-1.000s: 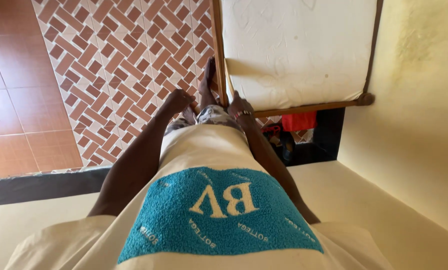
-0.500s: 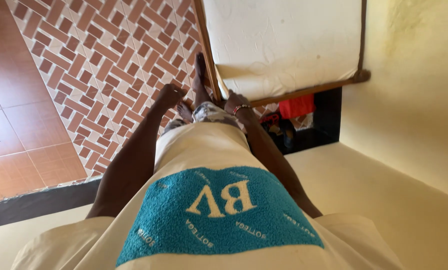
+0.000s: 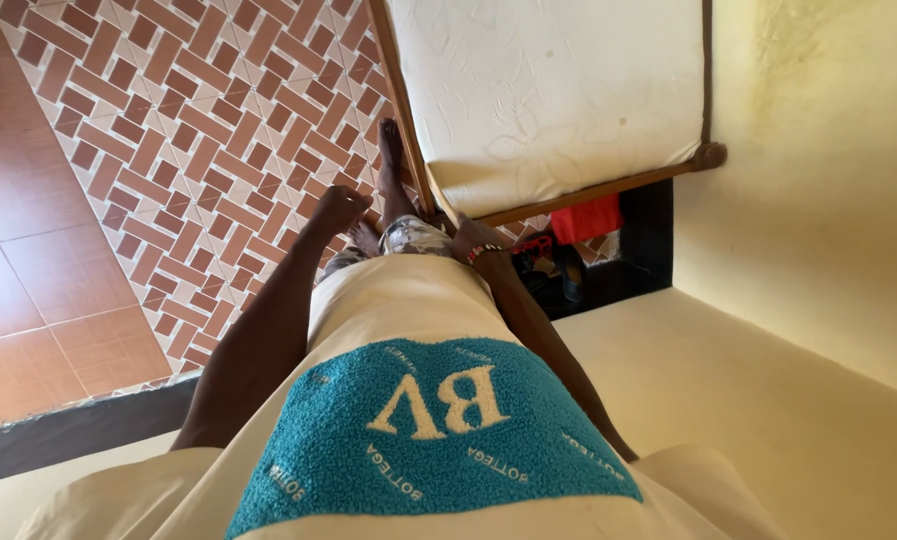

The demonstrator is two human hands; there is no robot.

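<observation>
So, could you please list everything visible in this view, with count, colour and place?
Cream cushioned panel in a brown wooden frame: one, cream and brown, top centre, against the wall.
Brick-pattern tiled floor: one area, red-brown and white, upper left.
Plain terracotta floor tiles: several, orange-brown, far left.
Yellow painted wall: one, pale yellow, right side.
Red cloth item: one, red, under the frame's lower corner.
Dark footwear: apparently a pair, black, in the dark gap below the red item.
Cream shirt with a teal towelling patch: one, bottom centre.
Left hand: one, loosely closed, empty, over the floor.
Right hand: one, beside the wooden frame; grip unclear.
Bare foot: one, by the frame.
</observation>
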